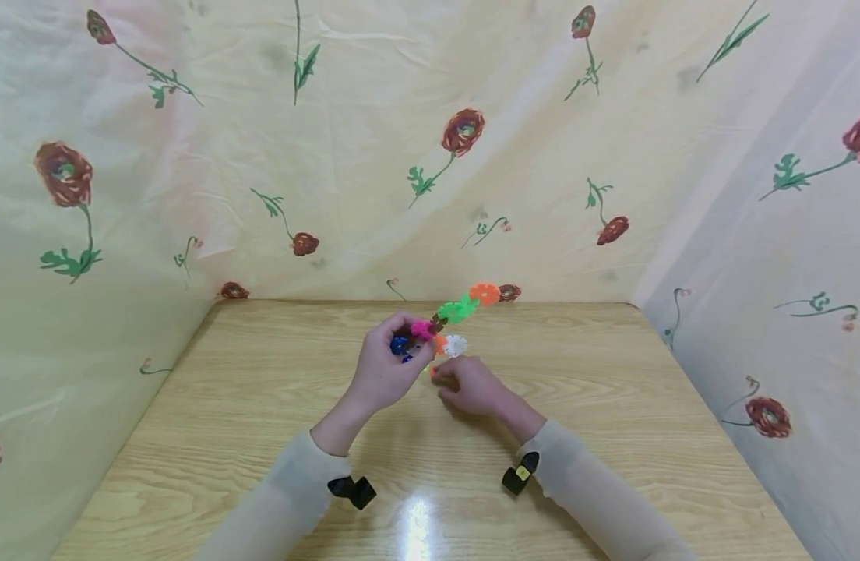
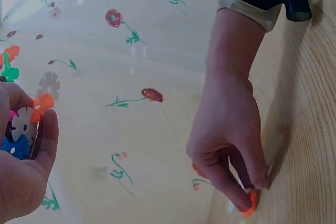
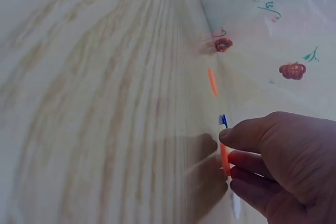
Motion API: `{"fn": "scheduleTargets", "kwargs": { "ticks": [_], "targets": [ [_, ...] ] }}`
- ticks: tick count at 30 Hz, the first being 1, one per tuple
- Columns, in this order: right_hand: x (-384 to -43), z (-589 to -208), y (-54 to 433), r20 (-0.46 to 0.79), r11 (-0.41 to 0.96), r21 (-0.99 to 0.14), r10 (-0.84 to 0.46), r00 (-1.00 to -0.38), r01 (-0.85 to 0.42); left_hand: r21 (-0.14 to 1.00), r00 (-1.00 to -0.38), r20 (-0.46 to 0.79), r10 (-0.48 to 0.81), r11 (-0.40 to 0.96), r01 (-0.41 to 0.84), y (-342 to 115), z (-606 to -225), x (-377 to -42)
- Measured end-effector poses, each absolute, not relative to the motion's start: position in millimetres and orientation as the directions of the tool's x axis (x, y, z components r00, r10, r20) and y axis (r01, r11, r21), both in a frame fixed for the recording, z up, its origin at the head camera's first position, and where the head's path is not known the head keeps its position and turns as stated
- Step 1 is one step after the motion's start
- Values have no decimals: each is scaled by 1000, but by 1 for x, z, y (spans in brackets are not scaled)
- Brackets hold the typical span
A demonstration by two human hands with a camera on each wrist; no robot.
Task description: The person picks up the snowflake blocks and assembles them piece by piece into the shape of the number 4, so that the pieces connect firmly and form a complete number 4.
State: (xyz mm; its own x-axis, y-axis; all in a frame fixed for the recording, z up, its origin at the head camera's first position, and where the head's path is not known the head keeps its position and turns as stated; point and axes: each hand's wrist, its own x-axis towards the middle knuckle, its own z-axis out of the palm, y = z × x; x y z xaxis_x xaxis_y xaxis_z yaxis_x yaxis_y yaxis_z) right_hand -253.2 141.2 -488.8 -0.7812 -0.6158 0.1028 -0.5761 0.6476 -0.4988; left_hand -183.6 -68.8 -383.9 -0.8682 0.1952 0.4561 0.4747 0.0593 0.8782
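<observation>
My left hand (image 1: 382, 372) grips a cluster of joined notched plastic discs above the table. A pink disc (image 1: 422, 329) sits at its fingers, and a chain with green discs (image 1: 456, 312) and an orange end disc (image 1: 484, 294) slants up to the right. A blue disc (image 2: 16, 147) and a pale grey disc (image 2: 23, 125) show inside the palm, beside another orange disc (image 2: 43, 106). Down at the tabletop, my right hand (image 1: 475, 386) pinches a loose orange disc (image 3: 225, 160) at its fingertips; the fingers partly cover it.
Near the right hand lie a blue and white piece (image 3: 223, 121) and a farther orange disc (image 3: 212, 82). A white disc (image 1: 456, 345) appears just beyond the hands. The wooden table (image 1: 276, 343) ends at a flowered cloth (image 1: 374, 156) behind and at both sides.
</observation>
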Motion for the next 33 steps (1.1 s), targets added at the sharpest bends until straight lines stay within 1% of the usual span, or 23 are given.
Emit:
{"fn": "scheduleTargets", "kwargs": {
  "ticks": [6, 10, 14, 22, 33],
  "targets": [
    [-250, -482, 138, 115, 649, -440, -645, -755, -621, 877, -867, 458, 197, 55, 476, -70, -383, -183],
    [-250, -480, 136, 126, 661, -428, -631, -766, -616, 876, -864, 461, 200, 52, 479, -70, -383, -183],
    [-251, -481, 136, 111, 675, -436, -615, -780, -595, 871, -859, 468, 205, 53, 488, -71, -382, -182],
    [-255, -488, 135, 87, 690, -410, -621, -779, -596, 872, -859, 470, 205, 44, 488, -72, -381, -182],
    [-253, -487, 134, 106, 691, -385, -625, -773, -612, 877, -863, 458, 213, 51, 478, -71, -382, -182]
  ]
}}
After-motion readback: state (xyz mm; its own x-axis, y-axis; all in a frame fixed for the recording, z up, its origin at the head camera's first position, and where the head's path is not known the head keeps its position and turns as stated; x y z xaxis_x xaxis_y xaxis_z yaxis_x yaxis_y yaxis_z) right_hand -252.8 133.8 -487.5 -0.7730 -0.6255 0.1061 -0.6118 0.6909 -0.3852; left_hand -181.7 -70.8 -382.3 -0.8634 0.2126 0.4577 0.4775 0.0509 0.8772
